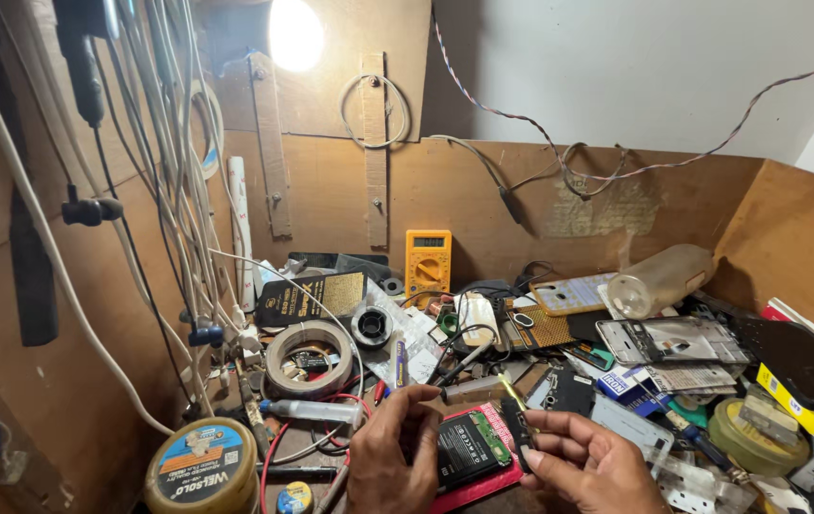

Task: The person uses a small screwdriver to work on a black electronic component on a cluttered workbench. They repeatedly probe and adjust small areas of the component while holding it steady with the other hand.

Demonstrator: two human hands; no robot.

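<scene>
My left hand (390, 457) rests low in the view, its fingers curled against the left edge of a black phone battery with a green circuit strip (469, 447) that lies on a red mat (483, 481). My right hand (588, 466) pinches a small dark part (519, 430) between thumb and fingers, right beside the battery. A thin yellow-tipped tool (511, 390) sticks up just above that part.
A cluttered wooden bench holds a tape roll (309, 357), a yellow multimeter (428, 262), a round tin (202, 466), a clear bottle (659, 278), phone frames (668, 341) and boxes at right. Cables (164, 162) hang down the left wall. A lamp (294, 33) glows above.
</scene>
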